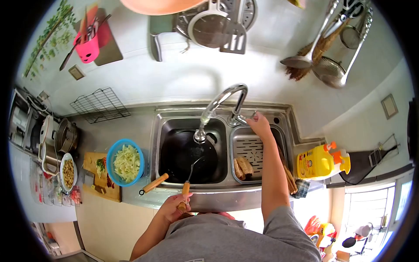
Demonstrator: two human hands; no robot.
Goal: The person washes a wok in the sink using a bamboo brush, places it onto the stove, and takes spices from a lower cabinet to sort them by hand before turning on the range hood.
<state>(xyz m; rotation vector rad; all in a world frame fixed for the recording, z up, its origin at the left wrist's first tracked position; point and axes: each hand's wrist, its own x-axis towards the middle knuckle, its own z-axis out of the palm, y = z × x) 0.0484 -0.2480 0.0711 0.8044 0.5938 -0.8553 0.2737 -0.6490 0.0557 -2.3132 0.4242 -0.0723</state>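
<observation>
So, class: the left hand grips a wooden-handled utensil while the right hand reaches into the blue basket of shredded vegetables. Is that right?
Not quite: the head view shows the right hand at the faucet lever instead. The left hand does grip the wooden-handled utensil.

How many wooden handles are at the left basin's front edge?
2: one wooden handle at the front-left of the left basin, another handle on the utensil in the left hand. Others may be hidden.
</observation>
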